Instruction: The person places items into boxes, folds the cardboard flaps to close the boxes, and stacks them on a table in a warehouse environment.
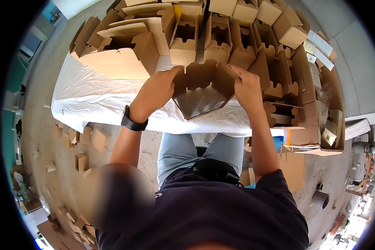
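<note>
A brown cardboard box [201,76], open at the top with notched flap edges, is tilted toward me between both hands over the near part of the table. My left hand [157,89], with a black watch on its wrist, grips the left side of the box, thumb along the upper edge. Gripping the opposite side is my right hand [246,85], its thumb near the top right corner. Some fingers of each hand are hidden. A white cloth [91,98] covers the table beneath.
Beyond my hands stand rows of open notched boxes [183,57]. A wider open carton [116,63] sits at the left. At the right, a large carton [305,98] holds boxes. Small cardboard boxes [101,139] lie on the floor, with a dark cylinder [321,198] lower right.
</note>
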Demonstrator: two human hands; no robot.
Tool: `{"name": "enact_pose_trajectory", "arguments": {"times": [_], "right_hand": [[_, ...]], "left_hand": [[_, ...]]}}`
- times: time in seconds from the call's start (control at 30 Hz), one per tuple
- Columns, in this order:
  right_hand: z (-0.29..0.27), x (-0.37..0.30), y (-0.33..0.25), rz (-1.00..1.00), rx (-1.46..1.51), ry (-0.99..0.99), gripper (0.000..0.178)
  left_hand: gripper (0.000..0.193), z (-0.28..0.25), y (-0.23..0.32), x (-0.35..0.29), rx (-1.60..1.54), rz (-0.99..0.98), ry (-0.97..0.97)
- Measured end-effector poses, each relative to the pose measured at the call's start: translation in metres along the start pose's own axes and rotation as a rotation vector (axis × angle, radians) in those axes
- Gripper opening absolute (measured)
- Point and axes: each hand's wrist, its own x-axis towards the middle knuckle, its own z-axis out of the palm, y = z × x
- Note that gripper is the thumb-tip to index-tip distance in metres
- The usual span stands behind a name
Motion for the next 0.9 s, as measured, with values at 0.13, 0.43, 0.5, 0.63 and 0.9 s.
{"name": "enact_pose_trajectory", "arguments": {"times": [0.13,0.43,0.5,0.63,0.9], "right_hand": [[-0.003,0.013,-0.031,0.095,-0.246,-0.231,0.048],[0.017,0.014,-0.056,0.060,-0.247,-0.419,0.052],[0.024,0.012,-0.037,-0.019,-0.219,-0.319,0.046],[0.012,0.014,-0.039,0.095,-0.282,-0.380,0.048],[0.044,0.002,-0.061,0.082,-0.677,-0.441,0.056]], "left_hand": [[0.053,-0.002,-0.001,0.008,0.102,0.010,-0.083],[0.049,-0.004,0.016,0.016,0.049,-0.089,-0.096],[0.042,0.006,0.004,0.012,-0.322,-0.100,0.094],[0.031,0.035,-0.011,-0.016,-0.938,0.035,0.508],[0.057,0.056,-0.024,-0.048,-0.337,0.348,0.355]]}}
